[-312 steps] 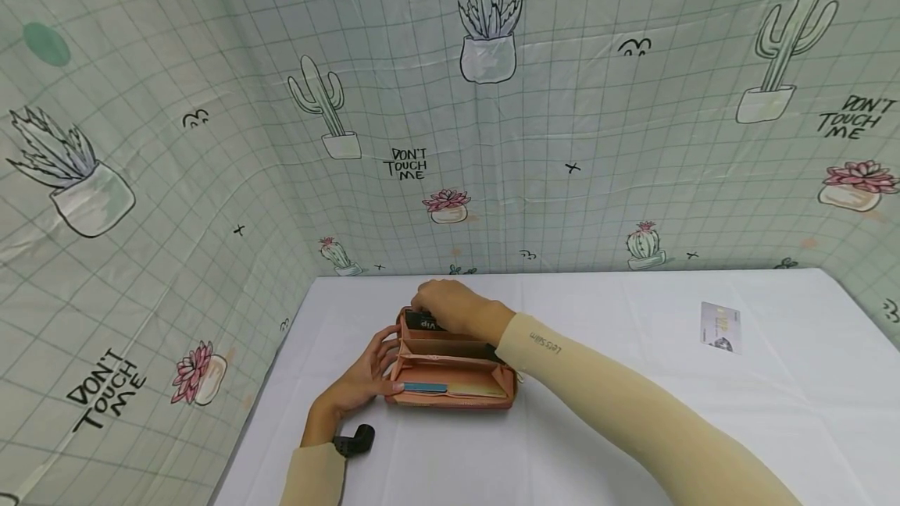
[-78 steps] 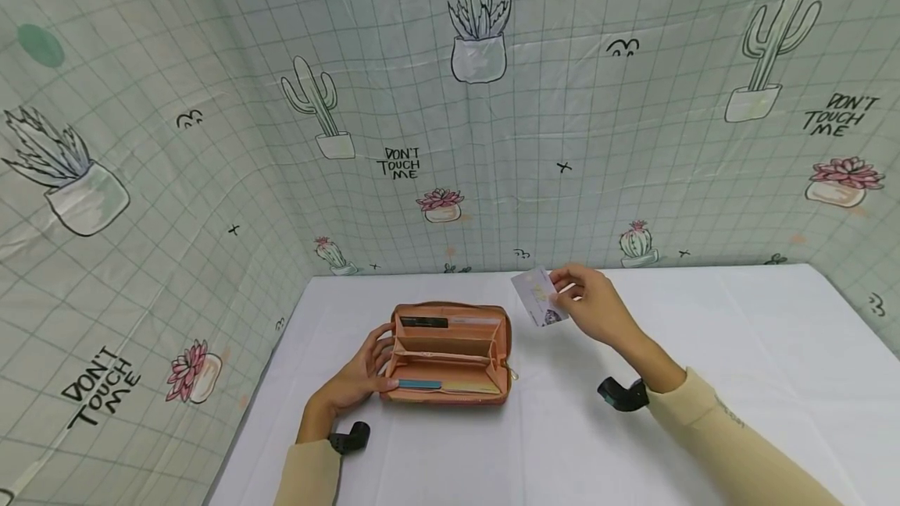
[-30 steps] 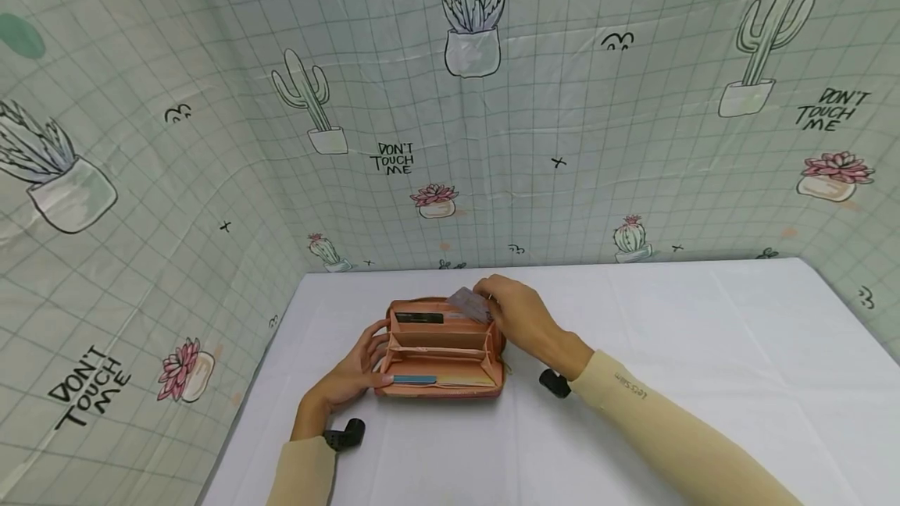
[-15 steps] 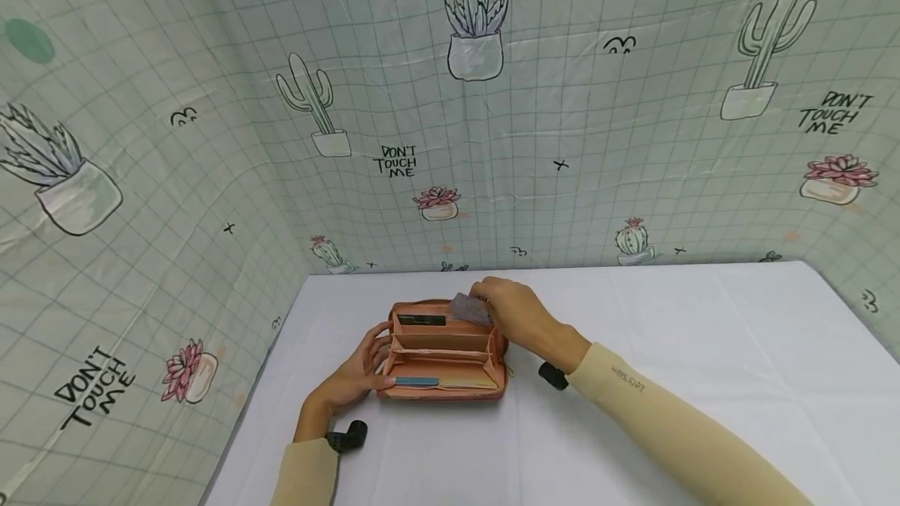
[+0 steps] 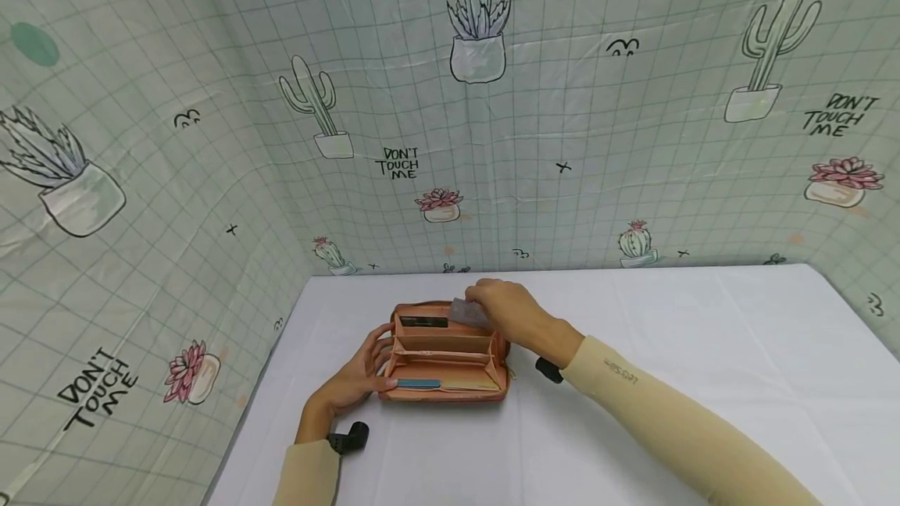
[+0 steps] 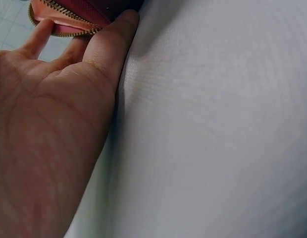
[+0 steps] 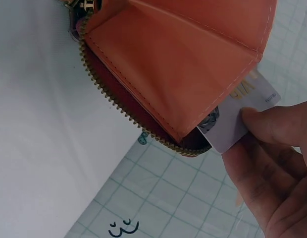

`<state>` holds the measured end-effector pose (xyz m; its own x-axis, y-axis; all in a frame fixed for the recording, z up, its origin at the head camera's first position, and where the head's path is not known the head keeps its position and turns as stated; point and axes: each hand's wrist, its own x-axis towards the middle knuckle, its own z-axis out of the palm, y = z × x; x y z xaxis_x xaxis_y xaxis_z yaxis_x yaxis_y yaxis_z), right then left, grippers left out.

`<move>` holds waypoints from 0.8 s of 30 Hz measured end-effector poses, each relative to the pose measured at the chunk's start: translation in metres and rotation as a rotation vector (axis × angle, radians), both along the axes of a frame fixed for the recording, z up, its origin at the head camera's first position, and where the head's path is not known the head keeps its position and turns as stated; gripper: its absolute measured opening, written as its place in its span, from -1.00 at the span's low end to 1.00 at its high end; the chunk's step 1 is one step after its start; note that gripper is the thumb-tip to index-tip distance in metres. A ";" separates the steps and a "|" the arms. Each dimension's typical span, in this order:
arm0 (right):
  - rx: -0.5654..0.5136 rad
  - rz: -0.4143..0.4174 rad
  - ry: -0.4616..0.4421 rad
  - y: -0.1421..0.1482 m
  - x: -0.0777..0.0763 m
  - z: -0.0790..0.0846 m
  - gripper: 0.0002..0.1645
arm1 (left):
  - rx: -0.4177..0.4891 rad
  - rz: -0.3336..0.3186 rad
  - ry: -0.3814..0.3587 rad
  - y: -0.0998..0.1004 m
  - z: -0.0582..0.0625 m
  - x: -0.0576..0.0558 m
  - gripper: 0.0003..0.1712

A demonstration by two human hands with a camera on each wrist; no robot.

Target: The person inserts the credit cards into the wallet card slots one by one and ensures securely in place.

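Note:
An orange zip wallet (image 5: pixel 450 370) stands unzipped on the table, its compartments facing up. My left hand (image 5: pixel 354 375) holds its left end, thumb at the front edge and fingers along the side. At the wallet's back right, my right hand (image 5: pixel 512 312) pinches a silver VIP card (image 7: pixel 237 116) between thumb and fingers. In the right wrist view the card is partly hidden behind the wallet's orange panel (image 7: pixel 183 64); how deep it sits in a slot I cannot tell. A black card (image 5: pixel 424 322) sits in the back left slot. A blue card (image 5: pixel 419 383) shows in the front pocket.
White cloth covers the table (image 5: pixel 633 397). A pale yellow edge (image 5: pixel 469 385) shows beside the blue card. Black wrist cameras (image 5: pixel 357 436) sit on both wrists. A grid-patterned fabric (image 5: pixel 562 209) with plant drawings hangs behind and at the left.
Earlier the silver card lay on the table at right; my right hand picked it up and brought it left to the wallet. In the last second it shifts slightly lower and left. Left hand stays.

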<state>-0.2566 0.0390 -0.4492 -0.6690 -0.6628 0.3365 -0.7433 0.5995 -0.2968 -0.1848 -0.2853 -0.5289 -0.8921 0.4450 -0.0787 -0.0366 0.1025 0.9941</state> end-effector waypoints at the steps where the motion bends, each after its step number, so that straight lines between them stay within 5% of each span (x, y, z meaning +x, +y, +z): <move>1: 0.012 0.002 -0.004 -0.001 0.000 0.001 -0.75 | 0.000 0.000 -0.001 0.000 0.000 0.000 0.24; 10: 0.108 0.026 -0.040 -0.007 -0.005 0.007 -0.70 | -0.010 -0.003 -0.002 -0.002 -0.002 -0.001 0.23; 24: 0.193 0.071 0.025 -0.010 -0.008 0.010 -0.69 | -0.008 -0.003 -0.008 -0.002 -0.001 -0.001 0.23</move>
